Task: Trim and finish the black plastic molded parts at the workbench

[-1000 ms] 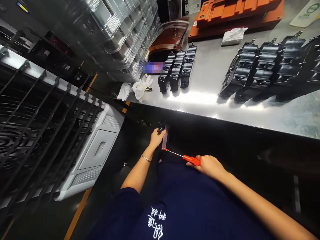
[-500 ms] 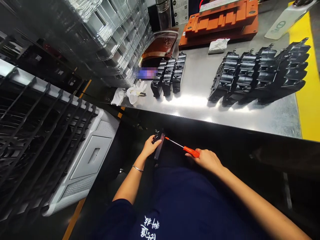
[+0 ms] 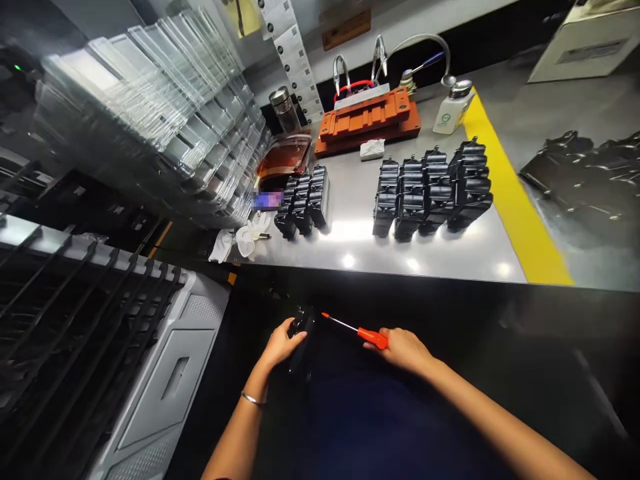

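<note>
My left hand (image 3: 281, 345) is closed around a glossy black moulded part (image 3: 301, 343), held below the bench's front edge. In my right hand (image 3: 404, 348) is a screwdriver (image 3: 373, 337) with a red handle, a thin metal shaft and a red tip. The tip points left, a short gap away from the black part. Dark surroundings hide much of the part's lower end. On the metal bench (image 3: 350, 257) stand similar black parts in two groups, a smaller left group (image 3: 303, 203) and a larger right group (image 3: 433, 193).
Stacked clear plastic trays (image 3: 190, 127) rise at the left, behind a grey crate (image 3: 165, 373) with black racks. An orange fixture (image 3: 367, 120), a white pump bottle (image 3: 453, 110) and white gloves (image 3: 245, 238) are on the bench. Yellow tape (image 3: 520, 207) crosses it; more black parts (image 3: 595, 167) lie right.
The view has tilted up, showing more of the bench's back and right side. The black part has turned in my left hand, and the screwdriver tip is now farther from it.
</note>
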A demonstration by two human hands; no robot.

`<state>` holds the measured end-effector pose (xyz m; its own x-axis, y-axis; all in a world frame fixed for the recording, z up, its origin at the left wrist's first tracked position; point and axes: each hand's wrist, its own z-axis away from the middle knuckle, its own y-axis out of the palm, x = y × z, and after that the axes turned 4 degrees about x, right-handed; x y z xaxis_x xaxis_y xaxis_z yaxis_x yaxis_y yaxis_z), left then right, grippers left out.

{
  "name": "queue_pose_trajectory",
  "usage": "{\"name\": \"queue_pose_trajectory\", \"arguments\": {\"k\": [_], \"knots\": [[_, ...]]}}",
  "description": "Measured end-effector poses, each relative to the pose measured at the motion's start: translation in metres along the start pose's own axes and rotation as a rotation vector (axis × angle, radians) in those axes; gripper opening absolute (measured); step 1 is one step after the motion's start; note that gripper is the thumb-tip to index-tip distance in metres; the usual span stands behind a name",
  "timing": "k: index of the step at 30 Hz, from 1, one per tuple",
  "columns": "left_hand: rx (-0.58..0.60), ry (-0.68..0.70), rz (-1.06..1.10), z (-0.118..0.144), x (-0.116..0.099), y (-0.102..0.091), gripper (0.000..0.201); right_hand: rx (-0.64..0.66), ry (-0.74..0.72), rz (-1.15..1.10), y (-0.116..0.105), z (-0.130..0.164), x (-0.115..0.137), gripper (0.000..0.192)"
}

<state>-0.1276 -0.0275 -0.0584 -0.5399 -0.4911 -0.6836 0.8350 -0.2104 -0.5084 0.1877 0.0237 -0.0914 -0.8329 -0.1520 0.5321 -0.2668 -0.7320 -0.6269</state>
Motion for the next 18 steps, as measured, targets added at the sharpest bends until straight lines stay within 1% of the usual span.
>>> {"name": "queue_pose_trajectory", "arguments": {"k": [2, 3, 4, 5, 6, 7, 8, 9, 10, 12, 14, 15, 17, 18], "knots": [[0.196, 0.069, 0.117, 0.006, -0.03, -0.018, 0.058, 0.025, -0.053, -0.057, 0.005, 0.004, -0.011, 0.036], [0.27, 0.104, 0.173, 0.007, -0.05, -0.027, 0.061, 0.026, -0.075, -0.071, 0.008, 0.006, -0.016, 0.027], [0.298, 0.133, 0.215, 0.005, -0.074, -0.034, 0.064, 0.014, -0.096, -0.071, 0.012, 0.007, -0.019, 0.018], [0.28, 0.16, 0.236, 0.0, -0.099, -0.04, 0.066, -0.005, -0.115, -0.055, 0.017, 0.008, -0.021, 0.014], [0.209, 0.19, 0.24, -0.009, -0.126, -0.044, 0.067, -0.025, -0.131, -0.031, 0.021, 0.009, -0.022, 0.016], [0.11, 0.225, 0.229, -0.023, -0.153, -0.045, 0.066, -0.038, -0.141, 0.0, 0.025, 0.009, -0.022, 0.019], [0.024, 0.298, 0.215, -0.039, -0.179, -0.043, 0.065, -0.042, -0.146, 0.03, 0.028, 0.009, -0.021, 0.022], [-0.03, 0.373, 0.192, -0.058, -0.205, -0.04, 0.064, -0.043, -0.146, 0.055, 0.03, 0.009, -0.019, 0.023], [-0.067, 0.424, 0.124, -0.077, -0.229, -0.034, 0.063, -0.044, -0.144, 0.073, 0.032, 0.009, -0.017, 0.023], [-0.186, 0.433, -0.135, -0.112, -0.271, -0.017, 0.062, -0.058, -0.134, 0.088, 0.033, 0.01, -0.015, 0.024], [-0.23, 0.423, -0.328, -0.134, -0.304, 0.002, 0.06, -0.086, -0.124, 0.075, 0.034, 0.012, -0.015, 0.027], [-0.222, 0.43, -0.385, -0.141, -0.316, 0.011, 0.057, -0.098, -0.119, 0.064, 0.034, 0.013, -0.017, 0.027], [-0.186, 0.461, -0.483, -0.145, -0.333, 0.021, 0.046, -0.123, -0.112, 0.036, 0.034, 0.015, -0.022, 0.026], [-0.2, 0.466, -0.561, -0.146, -0.339, 0.023, 0.042, -0.133, -0.108, 0.023, 0.035, 0.016, -0.025, 0.025]]}}
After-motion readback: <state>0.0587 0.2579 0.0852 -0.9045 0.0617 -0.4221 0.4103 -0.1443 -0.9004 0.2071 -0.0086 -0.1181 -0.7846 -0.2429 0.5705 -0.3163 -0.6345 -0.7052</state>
